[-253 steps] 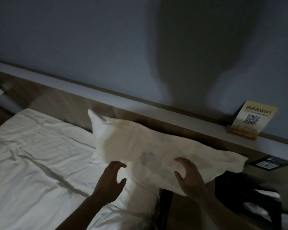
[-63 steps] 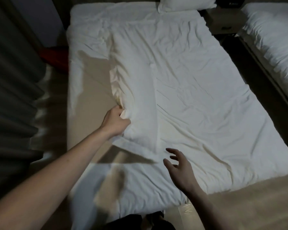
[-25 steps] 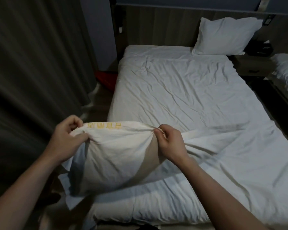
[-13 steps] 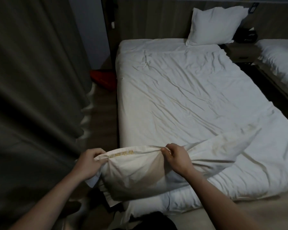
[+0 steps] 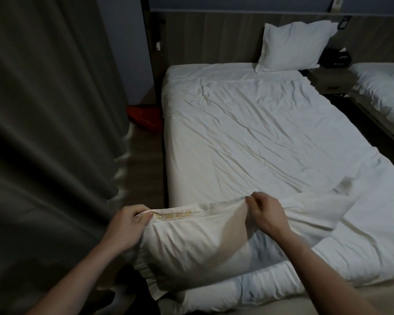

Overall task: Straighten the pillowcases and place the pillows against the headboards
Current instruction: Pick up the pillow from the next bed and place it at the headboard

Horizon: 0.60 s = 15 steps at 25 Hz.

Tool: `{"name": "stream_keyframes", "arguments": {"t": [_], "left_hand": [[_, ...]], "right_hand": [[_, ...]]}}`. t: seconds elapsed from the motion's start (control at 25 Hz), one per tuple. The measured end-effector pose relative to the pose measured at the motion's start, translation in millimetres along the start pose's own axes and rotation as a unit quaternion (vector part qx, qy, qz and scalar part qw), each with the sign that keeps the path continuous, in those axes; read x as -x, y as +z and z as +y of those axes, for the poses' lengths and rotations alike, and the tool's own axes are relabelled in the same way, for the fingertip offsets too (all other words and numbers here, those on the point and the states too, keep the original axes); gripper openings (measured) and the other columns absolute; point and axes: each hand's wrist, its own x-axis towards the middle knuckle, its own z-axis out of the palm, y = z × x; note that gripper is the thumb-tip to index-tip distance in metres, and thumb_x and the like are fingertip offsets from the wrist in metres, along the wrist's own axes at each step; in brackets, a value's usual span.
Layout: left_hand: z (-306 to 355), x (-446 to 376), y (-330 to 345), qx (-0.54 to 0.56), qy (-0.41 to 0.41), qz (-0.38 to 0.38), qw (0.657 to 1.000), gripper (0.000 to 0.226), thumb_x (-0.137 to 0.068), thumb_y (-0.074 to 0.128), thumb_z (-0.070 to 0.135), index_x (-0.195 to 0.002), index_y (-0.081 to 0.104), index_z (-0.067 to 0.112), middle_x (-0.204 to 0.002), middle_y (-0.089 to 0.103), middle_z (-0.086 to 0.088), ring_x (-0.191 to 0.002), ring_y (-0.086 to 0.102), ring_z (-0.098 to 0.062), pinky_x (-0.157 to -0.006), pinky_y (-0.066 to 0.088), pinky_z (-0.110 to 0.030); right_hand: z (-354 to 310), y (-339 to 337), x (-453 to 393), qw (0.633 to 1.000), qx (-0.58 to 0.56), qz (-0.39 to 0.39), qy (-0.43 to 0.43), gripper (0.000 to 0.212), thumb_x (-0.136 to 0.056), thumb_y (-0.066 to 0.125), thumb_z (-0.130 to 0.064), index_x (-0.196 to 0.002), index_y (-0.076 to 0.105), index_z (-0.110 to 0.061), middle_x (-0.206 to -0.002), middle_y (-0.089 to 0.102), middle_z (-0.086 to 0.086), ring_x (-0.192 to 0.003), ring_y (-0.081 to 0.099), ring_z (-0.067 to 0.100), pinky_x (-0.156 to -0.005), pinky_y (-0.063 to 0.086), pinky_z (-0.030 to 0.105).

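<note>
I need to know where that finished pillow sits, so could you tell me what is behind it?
The wooden headboard stands directly behind the far pillow, which leans upright on it. The pillow covers the panel behind itself, so nothing there shows.

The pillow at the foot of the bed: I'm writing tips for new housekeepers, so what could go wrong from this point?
The pillow hangs past the bed's foot corner, held only by the left hand and right hand pinching the pillowcase's top edge; if either grip slips, it may drop to the floor. A hard tug might also drag the already wrinkled sheet along.
</note>
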Motion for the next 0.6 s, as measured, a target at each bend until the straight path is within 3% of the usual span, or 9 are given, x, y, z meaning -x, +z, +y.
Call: {"name": "stream_keyframes", "arguments": {"t": [0.2,0.36,0.48,0.6], "left_hand": [[-2.2,-42.7,-61.7,0.056,0.005,0.074,0.996,0.029,-0.098,0.065,0.022,-0.070,0.067,0.015,-0.068,0.069,0.012,-0.066,0.062,0.004,-0.056,0.040,-0.014],[-24.7,-102.3,-127.6,0.103,0.018,0.057,0.993,0.022,-0.099,0.063,0.031,-0.081,0.072,0.022,-0.069,0.072,0.011,-0.064,0.061,0.001,-0.064,0.050,-0.026],[-49.1,-150.5,-181.8,0.097,0.028,0.040,0.994,0.032,-0.089,0.058,0.049,-0.086,0.075,0.021,-0.076,0.076,0.004,-0.078,0.071,-0.017,-0.077,0.057,-0.043],[-55.0,-199.2,-224.8,0.075,0.078,0.050,0.993,0.031,-0.094,0.062,0.041,-0.083,0.074,0.014,-0.078,0.075,0.000,-0.080,0.071,-0.016,-0.071,0.053,-0.031]], "right_hand": [[-64.8,-1.9,-16.3,0.996,-0.080,0.023,-0.009,0.036,-0.099,0.058,-0.025,-0.065,0.051,-0.017,-0.060,0.054,-0.002,-0.059,0.053,0.012,-0.058,0.043,0.032],[-130.2,35.5,-37.7,0.989,-0.131,0.065,-0.005,0.042,-0.098,0.060,-0.018,-0.060,0.042,-0.024,-0.057,0.044,-0.007,-0.055,0.042,0.010,-0.054,0.034,0.027],[-178.7,68.9,-59.0,0.987,-0.132,0.095,-0.009,0.041,-0.098,0.062,-0.016,-0.062,0.043,-0.025,-0.060,0.048,-0.007,-0.057,0.045,0.011,-0.056,0.034,0.028],[-217.5,84.7,-83.1,0.985,-0.124,0.120,-0.007,0.032,-0.098,0.063,-0.018,-0.067,0.054,-0.021,-0.065,0.055,-0.002,-0.063,0.054,0.015,-0.060,0.043,0.038]]}}
